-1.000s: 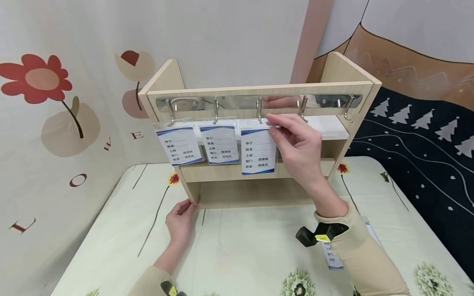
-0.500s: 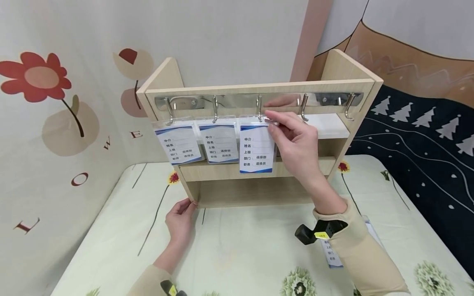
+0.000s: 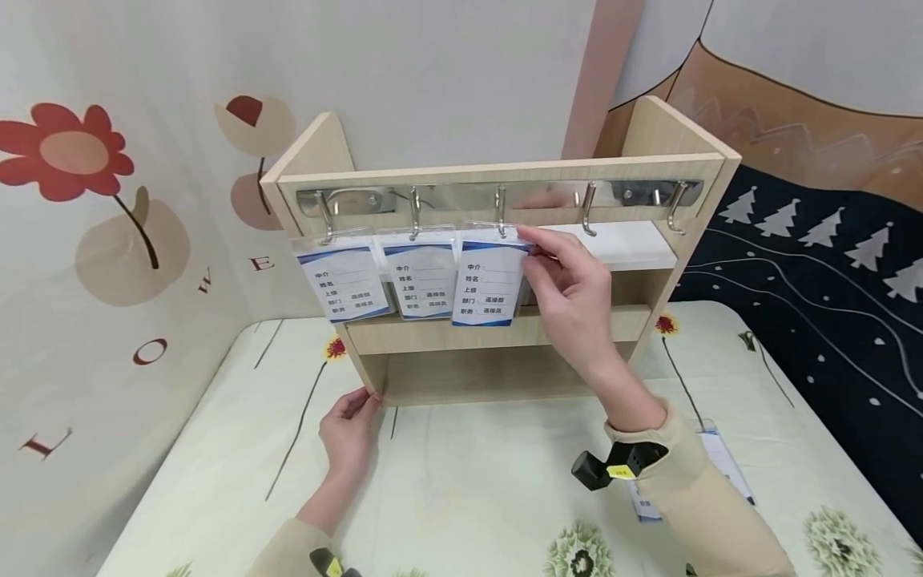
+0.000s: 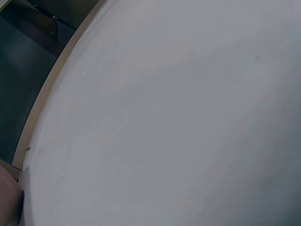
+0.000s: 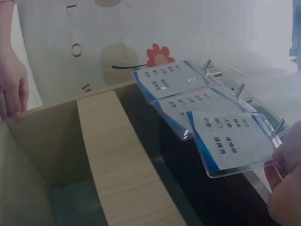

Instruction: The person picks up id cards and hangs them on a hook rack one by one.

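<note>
Thumb and fingers of my right hand pinch the upper right corner of a name badge in a clear plastic sleeve. The top of this badge is at the middle hook; whether the hook passes through its slot is too small to tell. To its left, two similar badges, the middle one and the leftmost one, hang from hooks. My left hand holds the lower left front corner of a small wooden shelf. In the right wrist view the pinched badge tilts beside my fingertips.
Two more hooks, one right of centre and one at the far right, carry no badge. More badges lie on the flowered tablecloth, partly behind my right sleeve. A white ledge runs below the hooks.
My right hand has shifted slightly left and down, and the lower edge of the pinched badge has swung left toward the middle badge. My left hand stays at the shelf corner.
</note>
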Available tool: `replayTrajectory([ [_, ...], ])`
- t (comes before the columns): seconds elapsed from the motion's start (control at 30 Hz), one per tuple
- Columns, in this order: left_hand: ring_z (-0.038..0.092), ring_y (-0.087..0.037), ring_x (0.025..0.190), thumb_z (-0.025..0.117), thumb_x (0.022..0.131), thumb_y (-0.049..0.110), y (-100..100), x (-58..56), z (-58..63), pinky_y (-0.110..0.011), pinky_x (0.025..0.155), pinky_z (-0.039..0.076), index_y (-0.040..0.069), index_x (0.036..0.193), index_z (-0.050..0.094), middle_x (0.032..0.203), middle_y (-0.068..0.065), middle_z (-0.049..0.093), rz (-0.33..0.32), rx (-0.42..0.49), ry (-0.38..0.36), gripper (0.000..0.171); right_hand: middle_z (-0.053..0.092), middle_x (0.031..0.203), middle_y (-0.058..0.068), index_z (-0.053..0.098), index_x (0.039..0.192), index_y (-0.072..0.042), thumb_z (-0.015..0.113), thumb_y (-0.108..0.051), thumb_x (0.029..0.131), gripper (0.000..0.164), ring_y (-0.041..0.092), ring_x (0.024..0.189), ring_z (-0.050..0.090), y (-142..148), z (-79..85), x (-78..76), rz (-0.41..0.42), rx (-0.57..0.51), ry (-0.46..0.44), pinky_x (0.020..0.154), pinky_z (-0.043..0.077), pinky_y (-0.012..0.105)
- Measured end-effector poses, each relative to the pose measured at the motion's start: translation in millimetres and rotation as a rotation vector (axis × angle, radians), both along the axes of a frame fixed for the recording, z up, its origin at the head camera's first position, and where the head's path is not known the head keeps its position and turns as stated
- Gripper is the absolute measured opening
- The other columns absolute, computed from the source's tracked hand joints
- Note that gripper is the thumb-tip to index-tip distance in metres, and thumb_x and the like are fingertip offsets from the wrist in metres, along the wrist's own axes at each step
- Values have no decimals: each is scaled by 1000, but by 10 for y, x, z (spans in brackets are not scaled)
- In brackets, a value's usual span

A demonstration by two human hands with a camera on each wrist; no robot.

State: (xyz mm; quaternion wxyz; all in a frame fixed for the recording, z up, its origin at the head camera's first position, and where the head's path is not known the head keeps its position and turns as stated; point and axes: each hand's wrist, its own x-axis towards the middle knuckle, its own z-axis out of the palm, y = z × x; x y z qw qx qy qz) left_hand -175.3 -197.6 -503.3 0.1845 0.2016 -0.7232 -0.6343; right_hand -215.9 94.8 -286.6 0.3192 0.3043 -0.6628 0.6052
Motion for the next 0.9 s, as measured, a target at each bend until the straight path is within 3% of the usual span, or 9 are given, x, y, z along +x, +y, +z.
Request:
replayTrajectory([
  [0.43, 67, 5, 82, 74, 94, 4, -16, -9, -38, -12, 75, 56, -7, 115, 71, 115, -26, 71, 20, -22, 37, 24, 68, 110, 23, 69, 115, 13, 63, 23, 89, 28, 19, 102, 66, 281, -254, 90, -19, 8, 26, 95, 57, 30],
  [0.67, 66, 8, 81, 72, 96, 5, -10, 4, -4, -11, 75, 56, -7, 118, 70, 118, -28, 70, 2, -23, 21, 25, 70, 109, 23, 70, 112, 13, 63, 26, 86, 30, 13, 102, 68, 595, -448, 230, 17, 136, -7, 93, 56, 25],
  [0.9, 65, 9, 82, 72, 96, 8, -4, 4, -8, -9, 75, 55, -5, 118, 71, 119, -26, 70, 5, -37, 5, 26, 72, 110, 15, 72, 112, 6, 65, 24, 86, 33, 7, 104, 67, 960, -700, 381, 53, 355, -105, 90, 55, 18],
])
